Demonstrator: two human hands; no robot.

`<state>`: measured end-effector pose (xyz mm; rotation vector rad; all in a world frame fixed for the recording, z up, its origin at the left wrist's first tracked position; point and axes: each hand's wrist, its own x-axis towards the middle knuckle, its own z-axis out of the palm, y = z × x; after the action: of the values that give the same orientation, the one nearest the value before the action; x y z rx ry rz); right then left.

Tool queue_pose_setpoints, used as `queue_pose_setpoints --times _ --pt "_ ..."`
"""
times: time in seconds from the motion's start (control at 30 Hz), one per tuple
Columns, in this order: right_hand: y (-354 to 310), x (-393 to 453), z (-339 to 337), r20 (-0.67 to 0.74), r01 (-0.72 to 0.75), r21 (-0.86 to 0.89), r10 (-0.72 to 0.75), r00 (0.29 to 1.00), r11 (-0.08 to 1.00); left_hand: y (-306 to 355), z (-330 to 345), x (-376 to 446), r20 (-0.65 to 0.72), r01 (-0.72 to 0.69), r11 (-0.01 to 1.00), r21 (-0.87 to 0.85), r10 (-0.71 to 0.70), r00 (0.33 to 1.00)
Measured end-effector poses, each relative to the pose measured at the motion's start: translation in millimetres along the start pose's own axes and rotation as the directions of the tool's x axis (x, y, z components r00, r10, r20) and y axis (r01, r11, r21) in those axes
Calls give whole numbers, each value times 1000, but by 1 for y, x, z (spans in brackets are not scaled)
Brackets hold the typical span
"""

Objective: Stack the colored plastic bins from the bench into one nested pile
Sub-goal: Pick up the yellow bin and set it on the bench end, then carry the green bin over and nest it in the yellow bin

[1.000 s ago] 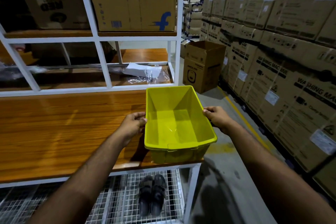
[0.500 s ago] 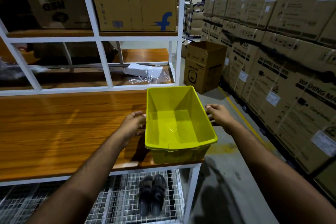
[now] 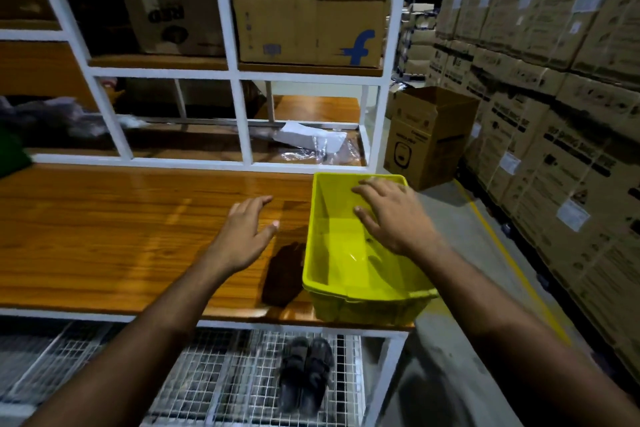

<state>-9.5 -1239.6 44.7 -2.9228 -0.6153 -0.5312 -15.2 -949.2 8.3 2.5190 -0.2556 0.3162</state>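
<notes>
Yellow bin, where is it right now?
The yellow bin sits at the wooden bench's right end in the head view, under the open right hand.

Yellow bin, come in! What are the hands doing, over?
Both hands open: left hand over the bench, right hand above the yellow bin. Bin empty at bench's right end, unheld. Nothing blocking.
</notes>
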Motion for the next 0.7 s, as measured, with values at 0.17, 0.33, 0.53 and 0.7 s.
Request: queue_pose_setpoints --times 0.17,0.33,0.53,0.7 --pt "-67 33 21 81 169 -80 -162 983 982 -43 -40 -26 -18 54 948 312 -51 999" --pt "-143 67 48 119 188 -22 -184 976 982 -115 -77 -69 -10 149 920 362 -156 988" --pt "-263 124 88 154 210 73 -219 964 975 -220 -145 -102 -46 242 886 395 -244 969" --pt "-384 172 120 177 250 106 -266 948 962 -330 -216 -120 -105 298 868 398 -280 954"
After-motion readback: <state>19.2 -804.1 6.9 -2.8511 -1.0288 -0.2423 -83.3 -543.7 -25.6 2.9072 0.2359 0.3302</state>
